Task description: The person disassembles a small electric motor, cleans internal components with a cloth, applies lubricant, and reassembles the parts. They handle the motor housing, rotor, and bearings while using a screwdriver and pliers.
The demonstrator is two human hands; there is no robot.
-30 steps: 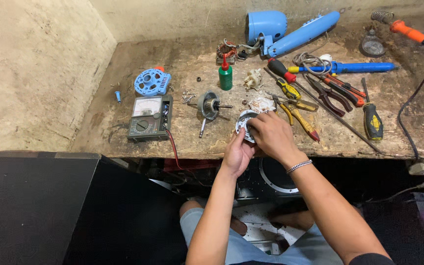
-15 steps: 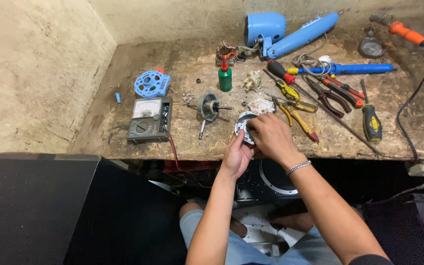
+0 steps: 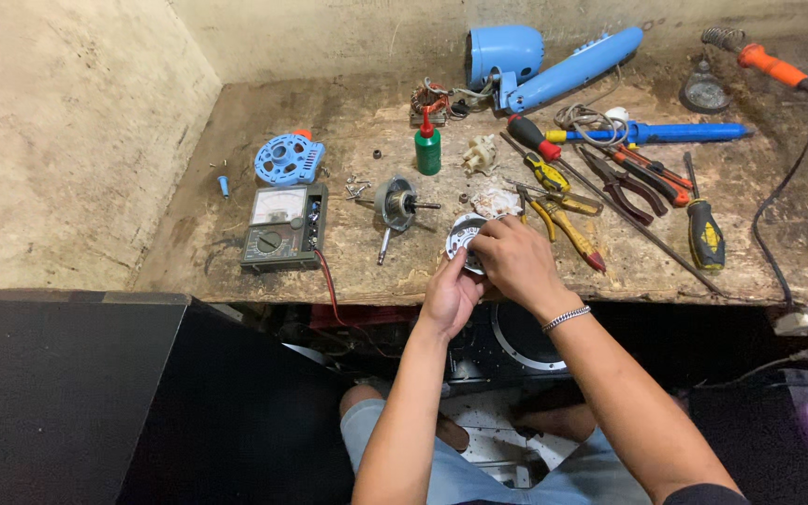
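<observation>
Both hands meet at the near edge of the workbench, closed together on a round silvery metal cover. Left hand cups that cover from below and from the near side, fingers curled up against its rim. Right hand lies over the top of it, fingers bent and clamped down on its right half, a thin metal bracelet on the wrist. Most of the cover is hidden by the two hands; only its left part shows, held just above the bench's front edge.

Just left of the hands, a small motor rotor with a shaft lies on the wood, and further left sits an analog multimeter with a red lead dropping over the edge. Right of the hands lie yellow-handled pliers, red-handled pliers and a screwdriver with a black and yellow handle.

Beyond the multimeter rests a round blue plastic part. Mid-bench stands a small green bottle with a red tip, with a pale plastic gear piece beside it. A long blue tool lies to the right.

At the back, against the wall, sit a copper-wound coil, a blue fan housing with its blue stem, and an orange-handled tool in the far right corner.
</observation>
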